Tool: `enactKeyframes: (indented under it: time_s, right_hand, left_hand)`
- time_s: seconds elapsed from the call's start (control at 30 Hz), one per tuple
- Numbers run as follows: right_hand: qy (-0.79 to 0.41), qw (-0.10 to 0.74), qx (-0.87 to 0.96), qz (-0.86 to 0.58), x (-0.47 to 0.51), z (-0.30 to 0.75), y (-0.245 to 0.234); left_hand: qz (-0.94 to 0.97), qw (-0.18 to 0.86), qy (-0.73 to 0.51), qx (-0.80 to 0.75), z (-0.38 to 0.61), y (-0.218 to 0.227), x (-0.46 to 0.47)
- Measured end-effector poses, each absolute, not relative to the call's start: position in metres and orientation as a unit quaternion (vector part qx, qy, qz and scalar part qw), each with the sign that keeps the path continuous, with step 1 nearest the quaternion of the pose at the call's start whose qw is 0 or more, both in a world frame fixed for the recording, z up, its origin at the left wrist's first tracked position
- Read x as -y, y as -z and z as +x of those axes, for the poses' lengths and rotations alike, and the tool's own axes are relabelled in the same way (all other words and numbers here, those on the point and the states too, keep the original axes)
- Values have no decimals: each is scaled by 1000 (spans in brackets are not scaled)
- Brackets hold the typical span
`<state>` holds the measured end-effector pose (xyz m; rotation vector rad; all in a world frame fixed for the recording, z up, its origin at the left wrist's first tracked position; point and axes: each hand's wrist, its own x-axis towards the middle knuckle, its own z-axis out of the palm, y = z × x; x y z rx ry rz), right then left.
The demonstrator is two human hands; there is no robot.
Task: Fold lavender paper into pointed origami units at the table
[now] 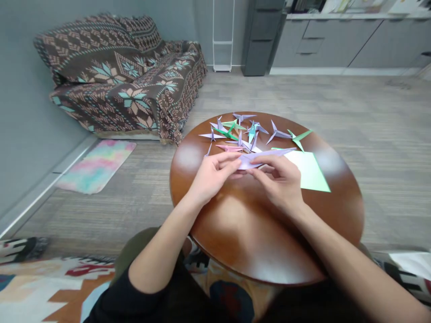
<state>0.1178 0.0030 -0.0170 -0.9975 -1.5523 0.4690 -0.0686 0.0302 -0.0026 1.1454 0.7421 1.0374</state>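
A folded piece of lavender origami paper (247, 162) is held between both my hands above the round table. My left hand (215, 172) pinches its left end, thumb on top. From the right, my right hand (279, 177) grips it with thumb and fingers, and a long narrow point of the paper sticks out past the knuckles. Just beyond my hands lie several folded paper cranes in lavender, green and pink, among them a pink one (229, 148) and a green one (230, 131). Beside my right hand is a stack of pale green square paper (311, 172).
The round brown wooden table (235, 242) stands before my knees. Further off are a sofa (134, 85) under a patterned cover, a pastel mat (97, 166), a white rack (222, 42), a dark grey drawer tower (262, 40) and grey cabinets (336, 42).
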Motion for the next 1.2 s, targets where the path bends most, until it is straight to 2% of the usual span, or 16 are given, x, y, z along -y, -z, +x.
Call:
enactKeyframes:
  time_s: [0.1, 0.3, 0.57, 0.9, 1.07, 1.2]
  right_hand:
    - [-265, 618, 605, -426, -3, 116, 14]
    - [-380, 607, 556, -422, -2, 113, 3]
    - [-418, 599, 529, -432, 0, 111, 3]
    - [-339, 635, 522, -457, 7, 104, -3]
    - [-386, 689, 453, -414, 8, 97, -2]
    - [-439, 628, 488, -417, 10, 100, -2]
  left_hand:
    - [526, 636, -479, -297, -67, -2, -28]
    - [579, 576, -483, -315, -67, -10, -23]
    - [577, 535, -503, -358, -62, -7, -22]
    - [563, 516, -532, -366, -55, -4, -17]
    - [466, 563, -596, -333, -39, 2, -14]
    - [403, 593, -610, -337, -49, 1, -26]
